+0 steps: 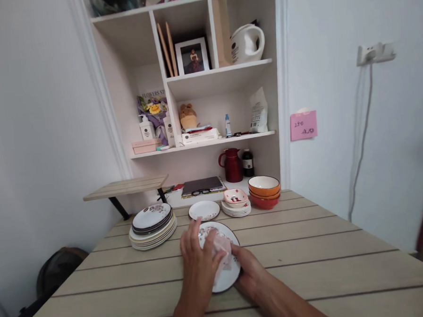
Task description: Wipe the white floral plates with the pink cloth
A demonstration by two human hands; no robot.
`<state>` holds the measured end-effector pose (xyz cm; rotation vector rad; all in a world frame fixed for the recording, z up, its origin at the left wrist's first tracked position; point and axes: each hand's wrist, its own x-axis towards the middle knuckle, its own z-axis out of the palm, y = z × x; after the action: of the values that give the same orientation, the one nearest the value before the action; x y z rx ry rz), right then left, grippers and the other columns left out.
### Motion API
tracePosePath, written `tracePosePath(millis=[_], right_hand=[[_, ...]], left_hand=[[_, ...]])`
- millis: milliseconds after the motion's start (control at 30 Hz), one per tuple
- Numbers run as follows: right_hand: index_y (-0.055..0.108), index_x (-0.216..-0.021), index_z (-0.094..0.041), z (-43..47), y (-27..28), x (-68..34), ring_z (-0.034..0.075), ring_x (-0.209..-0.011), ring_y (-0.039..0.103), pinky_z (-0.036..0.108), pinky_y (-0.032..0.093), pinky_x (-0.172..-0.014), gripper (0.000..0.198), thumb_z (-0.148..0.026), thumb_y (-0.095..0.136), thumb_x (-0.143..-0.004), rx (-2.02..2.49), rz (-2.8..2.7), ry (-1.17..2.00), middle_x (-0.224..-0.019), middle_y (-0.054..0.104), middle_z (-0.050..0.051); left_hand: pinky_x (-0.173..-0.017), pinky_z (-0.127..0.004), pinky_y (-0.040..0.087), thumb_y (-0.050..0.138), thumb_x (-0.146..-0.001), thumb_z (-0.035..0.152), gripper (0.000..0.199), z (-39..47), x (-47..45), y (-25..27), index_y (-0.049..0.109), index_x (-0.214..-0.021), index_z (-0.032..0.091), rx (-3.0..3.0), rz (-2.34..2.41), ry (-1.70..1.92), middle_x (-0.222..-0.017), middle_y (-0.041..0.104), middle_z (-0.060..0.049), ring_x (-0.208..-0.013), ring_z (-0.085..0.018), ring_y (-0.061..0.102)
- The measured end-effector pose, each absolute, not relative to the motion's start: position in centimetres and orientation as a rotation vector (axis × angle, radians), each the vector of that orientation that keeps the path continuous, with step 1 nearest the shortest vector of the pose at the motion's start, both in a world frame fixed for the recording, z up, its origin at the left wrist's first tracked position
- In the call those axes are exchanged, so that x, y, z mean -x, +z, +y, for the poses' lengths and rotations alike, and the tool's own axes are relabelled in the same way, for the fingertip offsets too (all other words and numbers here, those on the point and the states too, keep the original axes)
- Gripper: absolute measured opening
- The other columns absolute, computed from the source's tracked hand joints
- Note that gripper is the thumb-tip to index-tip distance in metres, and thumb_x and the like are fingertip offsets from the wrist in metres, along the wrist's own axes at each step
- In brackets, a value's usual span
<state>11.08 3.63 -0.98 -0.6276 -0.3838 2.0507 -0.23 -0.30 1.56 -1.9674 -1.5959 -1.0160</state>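
A white plate (pixel 228 279) with a dark rim and a brown floral print is tilted up a little in front of me. My right hand (pixel 251 271) grips its right edge, thumb near the face and the other fingers underneath. Over the plate's left side is my left hand (pixel 198 249), its thumb and index finger on a crumpled pale pink cloth (pixel 222 250) that lies against the plate's face. The left hand covers part of the print. Just beyond stands a smaller white plate (pixel 204 210) with a dark rim, flat on the wooden table (pixel 309 267).
To the left is a stack of plates (pixel 153 224). Small dishes (pixel 236 205) and orange and red bowls (pixel 264 191) stand at the back right. Behind them are a dark red jug (pixel 232 165), a dark bottle (pixel 247 162) and a laptop-like dark slab (pixel 202 185) with glasses.
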Motion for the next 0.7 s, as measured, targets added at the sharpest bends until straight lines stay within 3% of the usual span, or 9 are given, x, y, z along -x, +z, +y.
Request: tracePosePath(millis=[67, 133, 333, 500, 700], right_hand=[[0.065, -0.091, -0.006, 3.7, -0.8, -11.3, 0.023, -0.066, 0.07, 0.037, 0.053, -0.077, 0.028, -0.032, 0.055, -0.085, 0.623, -0.327, 2.079, -0.073, 0.074, 0.014], [0.064, -0.091, -0.005, 3.7, -0.5, -11.5, 0.023, -0.07, 0.07, 0.036, 0.053, -0.078, 0.031, -0.034, 0.052, -0.087, 0.618, -0.289, 2.118, -0.076, 0.074, 0.015], [0.062, -0.106, -0.004, 3.5, -0.4, -11.7, 0.026, -0.079, 0.07, 0.04, 0.051, -0.084, 0.049, -0.047, 0.05, -0.087, 0.498, -0.33, 2.141, -0.089, 0.073, 0.018], [0.062, -0.109, -0.004, 3.3, -0.5, -11.7, 0.026, -0.082, 0.07, 0.04, 0.051, -0.083, 0.054, -0.052, 0.053, -0.084, 0.525, -0.366, 2.16, -0.091, 0.073, 0.018], [0.062, -0.11, -0.004, 3.3, -0.2, -11.8, 0.025, -0.086, 0.069, 0.037, 0.05, -0.086, 0.056, -0.052, 0.056, -0.083, 0.513, -0.331, 2.169, -0.091, 0.073, 0.018]], left_hand=[[-0.1, -0.046, 0.04, 0.055, -0.084, 0.027, 0.024, -1.0, 0.5, 1.5, 0.069, -0.103, 0.027, 2.16, -1.531, -0.941, -0.129, 0.054, -0.01, -0.12, -0.028, 0.049], [-0.095, -0.042, 0.045, 0.052, -0.085, 0.026, 0.023, -1.5, 0.9, 1.4, 0.071, -0.097, 0.029, 2.33, -1.552, -0.839, -0.123, 0.059, -0.008, -0.113, -0.025, 0.054], [-0.096, -0.044, 0.045, 0.057, -0.077, 0.014, 0.053, -1.2, 2.6, 0.2, 0.055, -0.125, 0.037, 2.453, -1.628, -0.669, -0.139, 0.05, -0.005, -0.12, -0.027, 0.052], [-0.098, -0.037, 0.046, 0.047, -0.083, 0.01, 0.046, -1.1, 1.8, -0.9, 0.059, -0.123, 0.029, 2.429, -1.485, -0.7, -0.135, 0.054, -0.006, -0.118, -0.022, 0.053], [-0.091, -0.039, 0.046, 0.047, -0.087, 0.011, 0.04, 0.2, 0.4, 0.4, 0.06, -0.118, 0.032, 2.379, -1.337, -0.657, -0.133, 0.056, 0.0, -0.113, -0.022, 0.055]])
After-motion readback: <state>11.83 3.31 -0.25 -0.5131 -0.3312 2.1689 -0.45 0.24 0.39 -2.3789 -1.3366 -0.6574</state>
